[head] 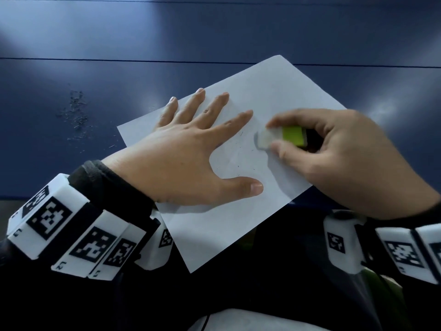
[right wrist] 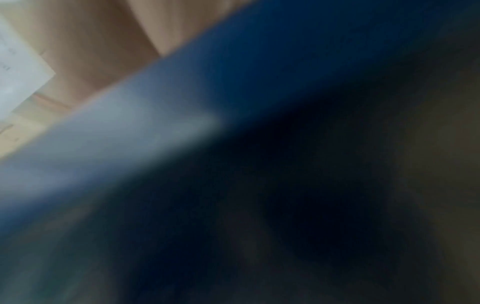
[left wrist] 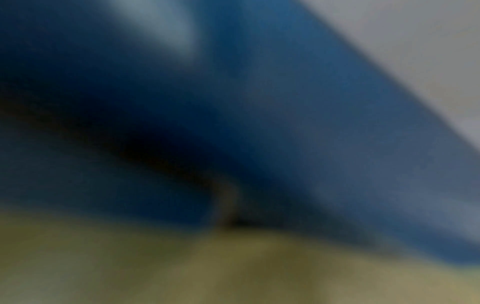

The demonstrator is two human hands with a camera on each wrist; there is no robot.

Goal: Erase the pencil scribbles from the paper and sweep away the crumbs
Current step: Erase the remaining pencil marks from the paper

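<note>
A white sheet of paper (head: 274, 91) lies at an angle on the dark blue table (head: 214, 32), its near corner hanging over the table's front edge. My left hand (head: 191, 149) lies flat on the paper with fingers spread. My right hand (head: 334, 151) pinches a white eraser with a green sleeve (head: 281, 137) between thumb and forefinger, its white end down on the paper. A few small dark eraser crumbs (head: 241, 149) are scattered on the sheet between the two hands. Both wrist views are blurred; the right wrist view shows a corner of the paper (right wrist: 18, 72).
A patch of dark crumbs (head: 76, 111) lies on the table to the left of the paper. The table's front edge (head: 47, 197) runs just under my left wrist. Bare blue tabletop stretches behind and to both sides of the sheet.
</note>
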